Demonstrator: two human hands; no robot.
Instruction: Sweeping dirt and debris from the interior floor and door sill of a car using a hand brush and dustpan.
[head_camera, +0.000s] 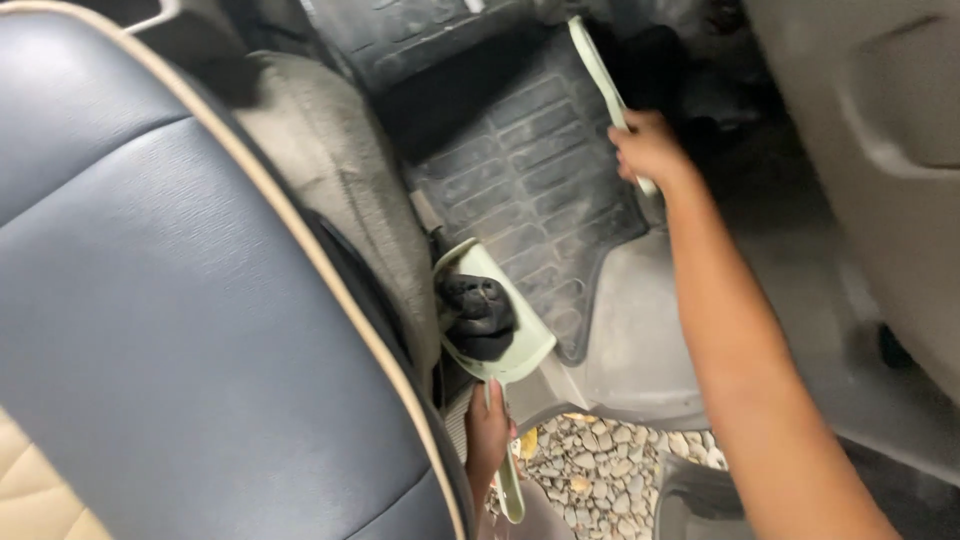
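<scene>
The pale green dustpan (495, 320) sits at the edge of the car footwell, just beside the front of the seat, with its scoop tilted up toward the camera. Inside the scoop lies a black crumpled thing (478, 315); I cannot tell what it is exactly. The left hand (488, 432) is closed around the long handle of the dustpan, the fingers wrapped on it, and the end of the handle comes out below the hand. The right hand (648, 148) is stretched far forward over the black rubber floor mat (530, 180), and its fingers are curled tight around the handle of a pale green brush (598, 70). This handle goes up and away from the hand toward the dark far part of the footwell, so the bristles do not show. The mat has raised ribs and looks dusty, and the grey floor (630, 330) beside it is dusty also. On the left the seat (170, 300) fills much of the view, dark blue with a beige edge line. Under the door sill, between the two arms, there is ground with small pebbles (610, 465). On the right the grey door panel (880, 150) stands open.
</scene>
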